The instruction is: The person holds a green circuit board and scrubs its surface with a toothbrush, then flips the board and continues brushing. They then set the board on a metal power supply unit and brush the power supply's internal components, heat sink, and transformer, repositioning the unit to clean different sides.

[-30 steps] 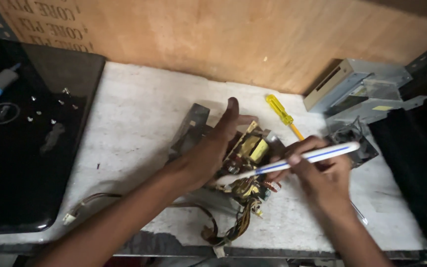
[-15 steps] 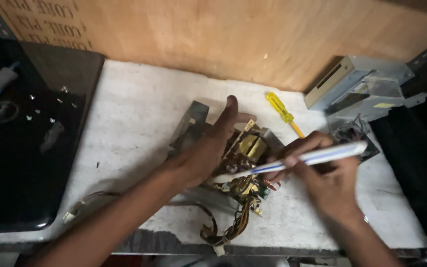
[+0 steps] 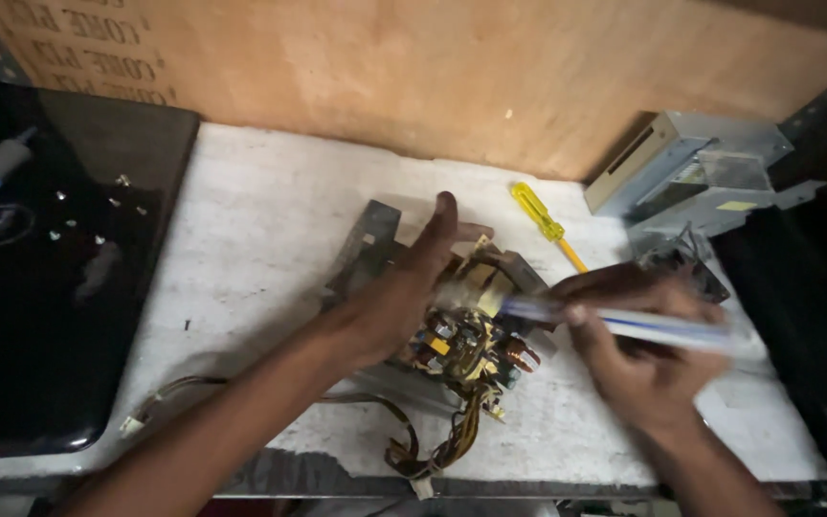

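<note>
Near the surface's [image 3: 270, 220] front edge, the left hand [image 3: 399, 297] lies open on the circuit board [image 3: 466, 340]. The right hand [image 3: 638, 359] grips a white-blue pen [image 3: 624, 324]. A yellow screwdriver [image 3: 546, 222] lies behind, a metal drive [image 3: 686, 172] at the back right corner.

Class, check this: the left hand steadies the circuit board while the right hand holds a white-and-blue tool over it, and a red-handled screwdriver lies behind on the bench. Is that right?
Not quite: the screwdriver has a yellow handle, not red, as the head view shows. The left hand does steady the circuit board, and the right hand holds the white-and-blue tool.
</note>
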